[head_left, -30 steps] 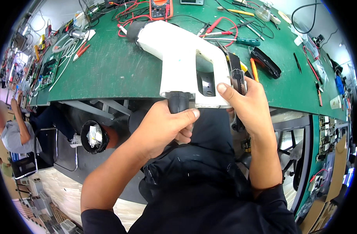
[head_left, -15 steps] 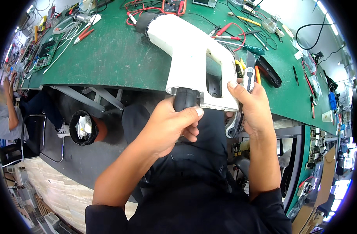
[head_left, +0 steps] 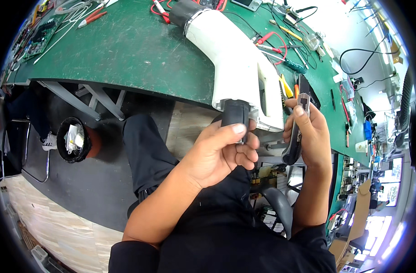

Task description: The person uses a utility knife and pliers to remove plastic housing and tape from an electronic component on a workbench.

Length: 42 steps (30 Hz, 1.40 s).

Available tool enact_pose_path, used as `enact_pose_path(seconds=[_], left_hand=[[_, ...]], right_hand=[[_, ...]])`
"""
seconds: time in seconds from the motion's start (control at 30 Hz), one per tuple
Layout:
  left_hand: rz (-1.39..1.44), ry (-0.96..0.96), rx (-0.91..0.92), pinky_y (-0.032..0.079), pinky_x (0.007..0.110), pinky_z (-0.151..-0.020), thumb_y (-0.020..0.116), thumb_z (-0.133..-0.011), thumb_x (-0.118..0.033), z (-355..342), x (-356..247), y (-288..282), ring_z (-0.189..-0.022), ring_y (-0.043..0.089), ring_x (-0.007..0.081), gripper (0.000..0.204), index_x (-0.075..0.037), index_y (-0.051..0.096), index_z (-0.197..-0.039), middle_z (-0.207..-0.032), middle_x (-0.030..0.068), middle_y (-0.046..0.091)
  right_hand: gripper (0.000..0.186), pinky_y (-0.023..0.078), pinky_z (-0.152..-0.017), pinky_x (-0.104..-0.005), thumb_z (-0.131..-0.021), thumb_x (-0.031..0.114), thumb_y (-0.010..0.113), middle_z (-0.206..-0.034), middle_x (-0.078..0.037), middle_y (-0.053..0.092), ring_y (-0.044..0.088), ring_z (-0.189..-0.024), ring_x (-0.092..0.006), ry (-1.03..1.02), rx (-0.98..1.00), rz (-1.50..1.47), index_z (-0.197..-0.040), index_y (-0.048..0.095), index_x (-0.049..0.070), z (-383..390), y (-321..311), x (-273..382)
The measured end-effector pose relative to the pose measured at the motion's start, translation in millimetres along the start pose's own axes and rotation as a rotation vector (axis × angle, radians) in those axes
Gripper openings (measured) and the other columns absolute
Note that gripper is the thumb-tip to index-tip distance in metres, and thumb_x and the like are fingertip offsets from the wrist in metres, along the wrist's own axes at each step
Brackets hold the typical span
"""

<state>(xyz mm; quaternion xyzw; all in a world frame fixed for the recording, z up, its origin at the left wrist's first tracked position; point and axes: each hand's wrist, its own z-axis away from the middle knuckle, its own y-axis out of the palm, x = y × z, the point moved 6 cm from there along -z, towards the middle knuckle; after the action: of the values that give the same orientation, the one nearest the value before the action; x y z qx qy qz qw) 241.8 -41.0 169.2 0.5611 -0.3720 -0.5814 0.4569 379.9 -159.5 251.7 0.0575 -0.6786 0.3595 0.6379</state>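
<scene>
My left hand point(head_left: 224, 152) grips a black cylindrical part point(head_left: 234, 113) at the bottom opening of a white plastic handheld housing point(head_left: 228, 54), which has an open loop handle and a dark cap point(head_left: 180, 13) on its upper end. The housing hangs over the bench's front edge. In my right hand point(head_left: 308, 132) is a black and silver utility knife point(head_left: 293, 148), held upright just right of the housing's handle, apart from it.
The green bench point(head_left: 126, 59) holds cables, test probes point(head_left: 265, 38), a green screwdriver point(head_left: 293, 66), pliers point(head_left: 90, 19) and a circuit board point(head_left: 37, 38). A bin point(head_left: 76, 141) stands under it at left, beside a seated person's leg point(head_left: 35, 123) and chair. A cardboard box point(head_left: 355, 218) is at right.
The housing has shifted right in view. My right thumb has come off its handle and my right hand with the knife has moved right. My left hand has moved right with the black part.
</scene>
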Motion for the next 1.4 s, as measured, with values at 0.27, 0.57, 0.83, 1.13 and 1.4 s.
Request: enact_pose_path(seconds=[0.27, 0.57, 0.83, 1.13, 1.4], left_hand=[[-0.524, -0.088, -0.344, 0.042, 0.026, -0.047, 0.058, -0.095, -0.029, 23.5, -66.5, 43.3, -0.057, 0.05, 0.0102, 0.028, -0.002, 0.057, -0.102, -0.077, 0.0016, 0.055], [-1.349, -0.053, -0.614, 0.045, 0.027, -0.046, 0.063, -0.088, -0.028, 39.7, -153.2, 86.5, -0.054, 0.054, 0.0115, 0.027, -0.002, 0.056, -0.088, -0.069, 0.0025, 0.055], [-2.591, 0.205, -0.609, 0.052, 0.05, -0.068, 0.067, -0.086, -0.028, 43.2, -155.9, 96.4, -0.074, 0.064, 0.0464, 0.04, 0.008, 0.05, -0.09, -0.074, 0.0291, 0.062], [-2.32, 0.564, -0.832, 0.051, 0.043, -0.064, 0.068, -0.089, -0.028, 60.3, -111.2, 42.5, -0.071, 0.066, 0.0406, 0.044, 0.008, 0.053, -0.108, -0.076, 0.0217, 0.065], [-1.557, 0.483, -0.773, 0.049, 0.025, -0.06, 0.065, -0.094, -0.039, 64.0, -105.6, 9.7, -0.064, 0.059, 0.0115, 0.045, 0.005, 0.059, -0.101, -0.074, 0.0057, 0.062]], right_hand=[[0.041, 0.047, -0.056, -0.0236, -0.096, 0.031, 0.061, -0.071, -0.004, 0.06, 0.058, -0.06, -0.01, -0.064, 0.004, -0.097, -0.116, 0.057, -0.005, 13.0, -7.2, 12.0], [0.044, 0.047, -0.06, -0.0232, -0.095, 0.033, 0.064, -0.073, -0.004, 0.06, 0.058, -0.064, -0.0093, -0.073, 0.101, -0.244, -0.115, 0.057, -0.005, 13.0, 5.9, 12.5], [0.03, 0.051, -0.062, -0.0248, -0.099, 0.023, 0.059, -0.076, -0.003, 0.061, 0.06, -0.067, -0.0094, -0.136, 0.259, -0.41, -0.114, 0.056, -0.003, 26.1, 34.4, 6.5], [0.026, 0.049, -0.06, -0.0428, -0.092, 0.016, 0.065, -0.076, -0.022, 0.063, 0.063, -0.07, -0.0432, -0.365, 0.362, 0.118, -0.105, 0.051, -0.002, 21.6, 79.4, 24.3], [0.022, 0.049, -0.056, -0.0456, -0.086, 0.012, 0.068, -0.082, -0.019, 0.063, 0.062, -0.068, -0.0406, -0.704, 0.273, 0.684, -0.1, 0.056, 0.001, 13.0, 110.6, 62.3]])
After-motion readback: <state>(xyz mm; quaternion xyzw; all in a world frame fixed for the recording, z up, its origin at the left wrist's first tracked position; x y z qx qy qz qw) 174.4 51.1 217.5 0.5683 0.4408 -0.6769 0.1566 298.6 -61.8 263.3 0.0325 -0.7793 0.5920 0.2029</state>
